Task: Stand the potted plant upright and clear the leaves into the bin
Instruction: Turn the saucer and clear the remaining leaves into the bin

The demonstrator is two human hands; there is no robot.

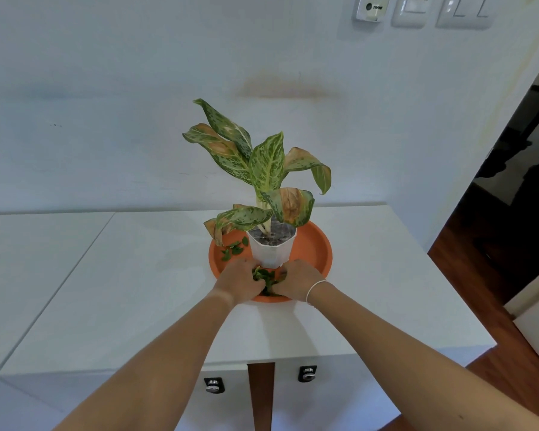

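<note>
The potted plant (269, 247) stands upright in its white faceted pot on an orange saucer (315, 250). Its speckled green leaves have brown patches. A heap of small loose green leaves (266, 279) lies at the saucer's front, just before the pot. My left hand (238, 281) and my right hand (296, 283) press in on this heap from both sides, fingers curled around it. A few more small leaves (232, 248) lie on the saucer's left side. No bin is in view.
The saucer rests on a white cabinet top (137, 275) against a white wall. Two drawer knobs (213, 385) show on the cabinet front below. A wooden floor and a dark doorway (517, 188) lie to the right.
</note>
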